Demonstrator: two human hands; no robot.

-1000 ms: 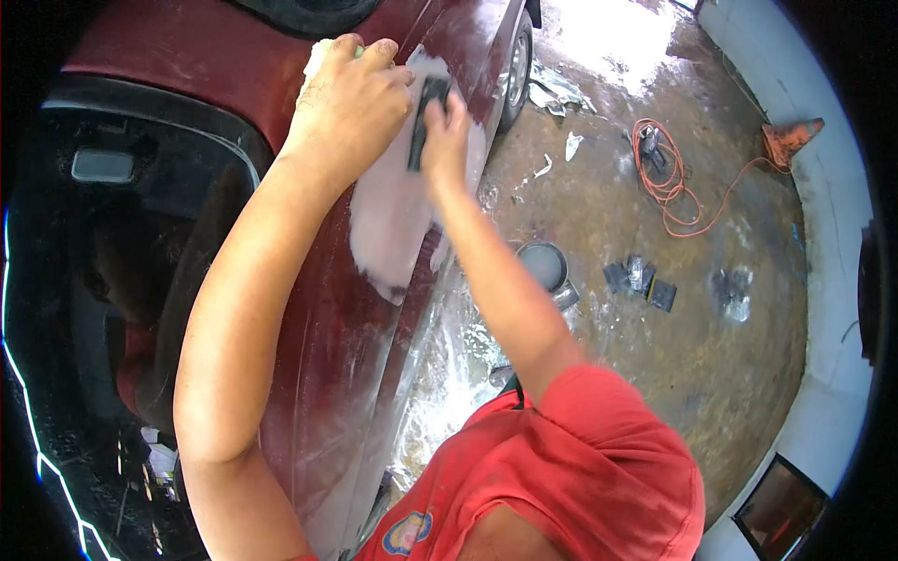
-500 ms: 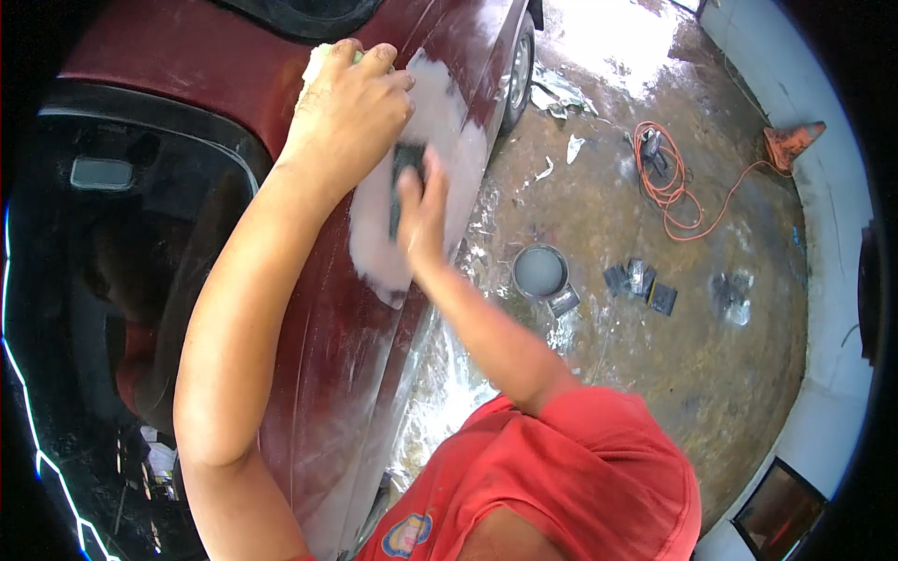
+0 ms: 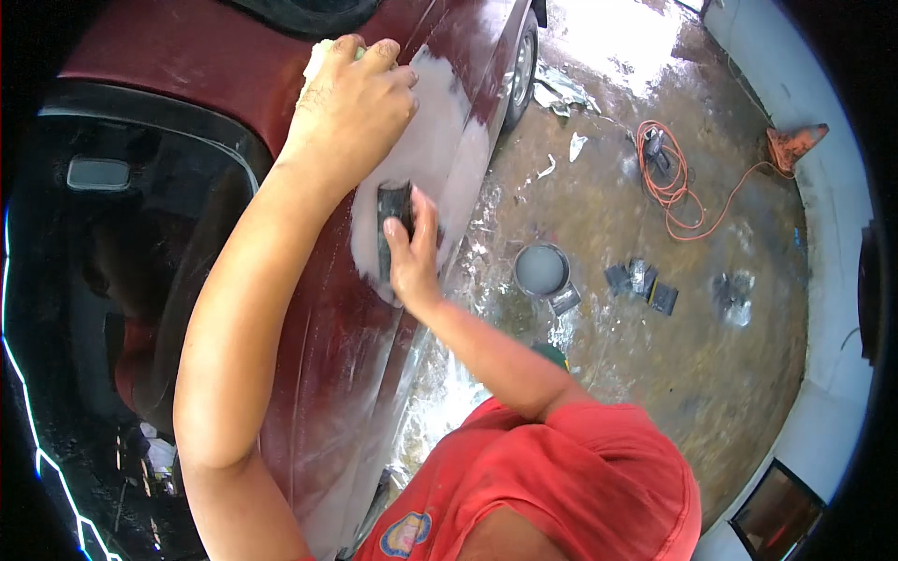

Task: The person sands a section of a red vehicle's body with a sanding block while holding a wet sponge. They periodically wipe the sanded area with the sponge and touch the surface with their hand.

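Observation:
My right hand (image 3: 414, 251) is wrapped round a dark sanding block (image 3: 395, 208), which lies against a pale grey filler patch (image 3: 432, 122) on the side of a dark red car (image 3: 323, 309). Farther up, my left hand (image 3: 355, 103) rests at the edge of that patch. Its fingers curl over a pale yellowish sponge (image 3: 321, 58), of which only the edges show. Beside my left forearm is the car's dark window glass (image 3: 122, 243).
On the wet concrete floor stands a bucket of grey water (image 3: 541, 271). Several dark sandpaper pieces (image 3: 644, 285) lie right of it. An orange hose (image 3: 666, 192) is coiled farther off, near a fallen orange cone (image 3: 797, 145) by the wall. A car wheel (image 3: 521, 75) shows at the far end.
My right hand has slid the sanding block toward me, down the filler patch. My left hand and the sponge have stayed nearly where they were.

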